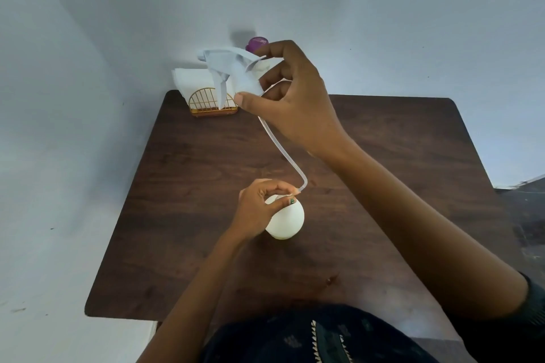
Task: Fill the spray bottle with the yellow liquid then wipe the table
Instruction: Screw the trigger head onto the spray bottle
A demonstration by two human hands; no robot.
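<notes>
A white spray bottle (pixel 285 219) stands on the dark wooden table (pixel 182 174), near the middle. My left hand (pixel 261 209) grips its neck from above. My right hand (pixel 290 100) holds the white trigger spray head (pixel 228 68) lifted high over the far side of the table. The head's clear dip tube (pixel 284 153) hangs down, and its lower end sits at the bottle's mouth by my left fingers. Behind my right hand only the purple cap (pixel 257 43) of another bottle shows; its body and contents are hidden.
A gold wire holder with white paper napkins (pixel 203 91) stands at the table's far left corner against the pale wall. My dark clothing covers the near table edge. Floor shows past the table's right side.
</notes>
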